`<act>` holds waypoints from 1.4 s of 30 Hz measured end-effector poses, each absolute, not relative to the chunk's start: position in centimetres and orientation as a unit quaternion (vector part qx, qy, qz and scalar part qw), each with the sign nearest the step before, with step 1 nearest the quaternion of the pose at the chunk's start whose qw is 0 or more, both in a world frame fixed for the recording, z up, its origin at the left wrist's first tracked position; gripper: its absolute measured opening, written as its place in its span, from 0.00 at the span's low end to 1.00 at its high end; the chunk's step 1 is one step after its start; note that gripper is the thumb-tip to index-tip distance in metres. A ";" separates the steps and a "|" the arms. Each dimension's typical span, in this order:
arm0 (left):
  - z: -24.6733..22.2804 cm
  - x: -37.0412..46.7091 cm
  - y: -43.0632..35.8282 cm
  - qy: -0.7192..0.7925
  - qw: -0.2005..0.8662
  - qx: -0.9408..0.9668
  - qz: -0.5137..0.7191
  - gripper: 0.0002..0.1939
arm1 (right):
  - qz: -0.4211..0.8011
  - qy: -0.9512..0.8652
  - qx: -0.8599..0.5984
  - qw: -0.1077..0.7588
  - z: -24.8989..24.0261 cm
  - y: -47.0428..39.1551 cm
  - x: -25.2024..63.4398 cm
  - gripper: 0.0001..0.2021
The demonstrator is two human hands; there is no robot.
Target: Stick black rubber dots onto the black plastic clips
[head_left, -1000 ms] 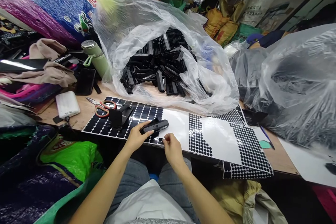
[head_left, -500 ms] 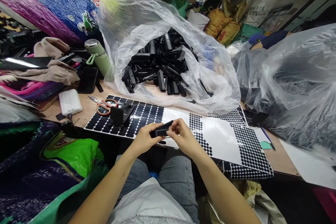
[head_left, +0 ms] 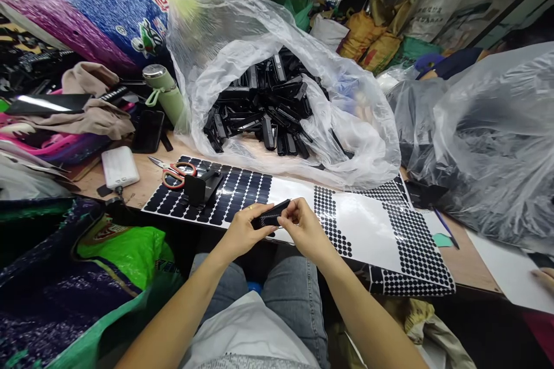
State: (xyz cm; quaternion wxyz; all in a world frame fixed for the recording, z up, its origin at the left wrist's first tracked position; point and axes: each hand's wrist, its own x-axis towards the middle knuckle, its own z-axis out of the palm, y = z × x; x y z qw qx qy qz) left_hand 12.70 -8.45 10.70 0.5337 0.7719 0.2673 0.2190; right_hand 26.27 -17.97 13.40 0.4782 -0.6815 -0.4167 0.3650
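My left hand (head_left: pixel 242 230) is closed round one end of a small black plastic piece (head_left: pixel 270 217), held tilted above the front edge of the table. At its other end, the fingers of my right hand (head_left: pixel 302 223) are pinched together against the piece. Whether a small sticker sits between those fingertips cannot be made out. Under and behind both hands lies a white sheet of black stickers (head_left: pixel 246 187), oblong ones on the left. Another sheet with round black dots (head_left: pixel 411 236) is to the right. A black folding stand (head_left: pixel 201 189) rests on the oblong stickers.
A clear plastic bag (head_left: pixel 363 150) full of black plastic pieces (head_left: pixel 268 109) lies open behind the sheets. Orange-handled scissors (head_left: pixel 175 174), a white power bank (head_left: pixel 120 167), a phone (head_left: pixel 148 131) and a green flask (head_left: pixel 164 92) stand leftward. Another person's hand (head_left: pixel 546 278) shows at the right edge.
Both hands still hold the black piece, which has turned slightly so more of its face shows. Another person's hand has come into view at the right edge. The whole view has shifted slightly.
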 end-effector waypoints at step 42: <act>8.0 14.1 -6.2 0.367 0.911 0.186 -0.026 0.18 | 0.132 -0.279 -0.890 0.336 1.9 -21.3 42.6 0.13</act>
